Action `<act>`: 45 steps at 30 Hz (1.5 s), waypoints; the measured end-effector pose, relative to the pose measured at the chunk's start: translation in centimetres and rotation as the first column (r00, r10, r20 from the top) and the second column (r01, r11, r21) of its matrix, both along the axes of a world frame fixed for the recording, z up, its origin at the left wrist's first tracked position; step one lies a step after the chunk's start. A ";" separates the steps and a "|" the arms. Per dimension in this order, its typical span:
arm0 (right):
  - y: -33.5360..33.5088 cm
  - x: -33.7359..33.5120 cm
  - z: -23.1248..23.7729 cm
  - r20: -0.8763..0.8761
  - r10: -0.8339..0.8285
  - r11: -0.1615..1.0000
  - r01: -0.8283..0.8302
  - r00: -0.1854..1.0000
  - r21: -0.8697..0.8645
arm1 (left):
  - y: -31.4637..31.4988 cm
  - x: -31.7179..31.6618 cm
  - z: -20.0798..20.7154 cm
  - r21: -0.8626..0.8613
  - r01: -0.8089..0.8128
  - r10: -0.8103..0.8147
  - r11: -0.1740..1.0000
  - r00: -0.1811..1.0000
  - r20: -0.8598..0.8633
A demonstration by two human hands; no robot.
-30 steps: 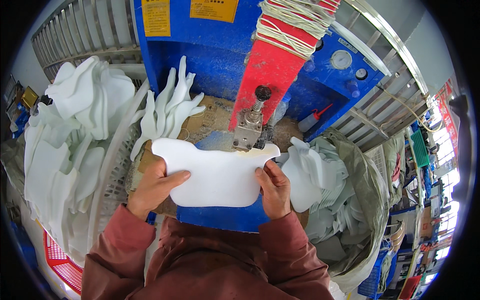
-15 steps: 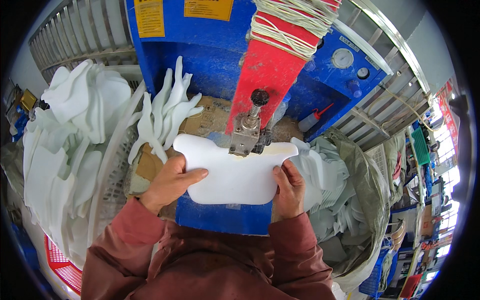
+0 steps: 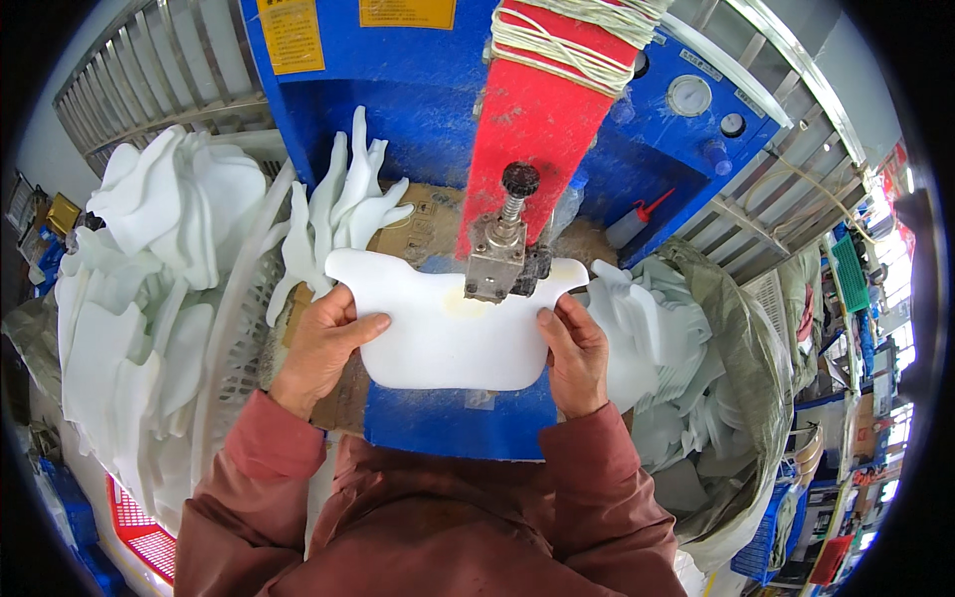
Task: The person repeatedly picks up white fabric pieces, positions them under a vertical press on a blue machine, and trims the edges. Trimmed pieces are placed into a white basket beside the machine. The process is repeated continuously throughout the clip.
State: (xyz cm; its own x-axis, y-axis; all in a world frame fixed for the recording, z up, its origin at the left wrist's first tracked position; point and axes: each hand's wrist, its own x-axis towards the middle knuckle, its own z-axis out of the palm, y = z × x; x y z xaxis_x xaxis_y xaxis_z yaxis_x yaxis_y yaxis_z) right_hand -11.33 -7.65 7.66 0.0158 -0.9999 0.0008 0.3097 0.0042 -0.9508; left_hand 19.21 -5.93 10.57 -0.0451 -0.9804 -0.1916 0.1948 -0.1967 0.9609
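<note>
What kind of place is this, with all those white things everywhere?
It's probably a workshop or small factory. There's a big blue machine with a red arm and a round gauge, heaps of white pieces on both sides, and a flat white sheet held at the machine.

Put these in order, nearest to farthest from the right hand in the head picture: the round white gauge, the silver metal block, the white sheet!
From the right hand:
1. White sheet: touching it, mostly to its left.
2. Silver metal block: up and left, over the sheet's upper edge.
3. Round white gauge: farthest, up and right on the blue machine.
</note>
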 end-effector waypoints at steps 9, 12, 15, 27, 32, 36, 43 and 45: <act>1.8 -1.6 0.8 0.062 -0.029 0.999 0.031 0.998 -0.033 | 0.2 -2.0 -0.8 -0.066 0.032 -0.035 0.997 0.998 -0.044; 2.4 -2.2 1.0 0.054 -0.054 0.998 0.055 0.997 -0.015 | 0.3 -2.3 -0.7 -0.028 0.086 -0.086 0.996 0.996 0.008; 2.8 -2.6 1.0 0.045 -0.074 0.997 0.074 0.996 -0.001 | 0.4 -3.0 -0.6 -0.071 0.085 -0.090 0.994 0.994 -0.065; 3.8 -4.5 0.8 0.025 -0.125 0.992 0.125 0.992 -0.025 | 0.2 -4.9 0.0 -0.024 0.188 -0.189 0.982 0.981 -0.052; 4.4 -5.0 0.6 0.044 -0.146 0.988 0.148 0.988 -0.043 | 0.6 -5.8 -0.1 -0.024 0.176 -0.177 0.984 0.980 -0.090; 5.0 -5.8 0.4 0.022 -0.162 0.987 0.162 0.987 -0.012 | 0.6 -6.2 -0.2 -0.015 0.211 -0.211 0.977 0.976 -0.059; 5.9 -7.1 -0.3 0.043 -0.206 0.979 0.206 0.978 0.007 | 0.7 -7.5 -0.8 -0.019 0.253 -0.254 0.967 0.962 -0.096; 6.1 -7.4 -0.4 0.047 -0.220 0.975 0.220 0.974 0.006 | 0.7 -7.9 -0.9 -0.024 0.259 -0.260 0.966 0.960 -0.100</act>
